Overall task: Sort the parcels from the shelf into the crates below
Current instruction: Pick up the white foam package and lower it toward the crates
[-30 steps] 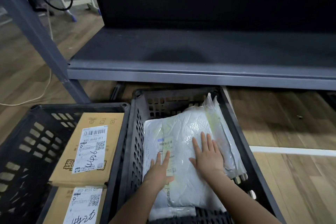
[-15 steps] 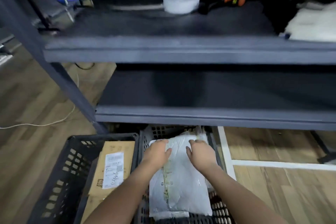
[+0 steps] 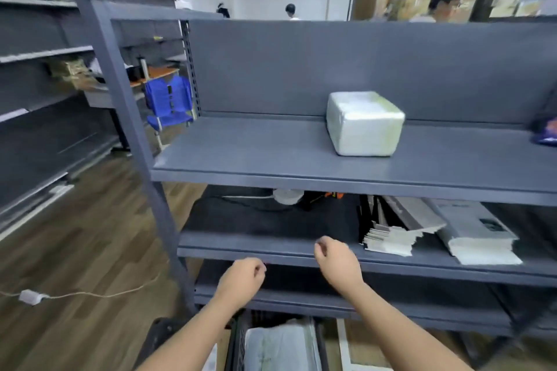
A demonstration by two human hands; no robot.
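Head view: looks down along both forearms to a grey metal shelf unit point(image 3: 271, 159), with the crates at the bottom edge.
Right crate point(image 3: 238, 346): dark mesh plastic, on the floor under the lowest shelf; it holds flat white poly-bag parcels point(image 3: 280, 346), crinkled and lying on their sides.
Left crate point(image 3: 162, 331): only a dark, blurred corner shows; the left forearm hides its contents.
Left hand point(image 3: 241, 278): raised above the crates in front of the lower shelf edges, fingers loosely curled, holding nothing.
Right hand point(image 3: 337, 262): a little higher, at the edge of the middle shelf, fingers loosely curled, touching nothing.
Middle shelf: a fanned stack of flat envelopes point(image 3: 388, 239) and, just right of it, a stack of white bags point(image 3: 479, 235); farther back lie a round white object point(image 3: 287, 196) and something orange and black point(image 3: 325, 195).
Boxy parcel point(image 3: 364, 123): a rounded block wrapped in glossy white plastic, greenish at its top edge, standing alone on the upper shelf against the back panel, well apart from both hands.
Right edge: a dark item point(image 3: 545, 132) on the same shelf, cut off.
Floor: wood planks; a pale cable with an adapter point(image 3: 30, 297) lies to the left.
Background: a blue chair point(image 3: 168, 102), more shelving, and people point(image 3: 446, 1) beyond the unit.
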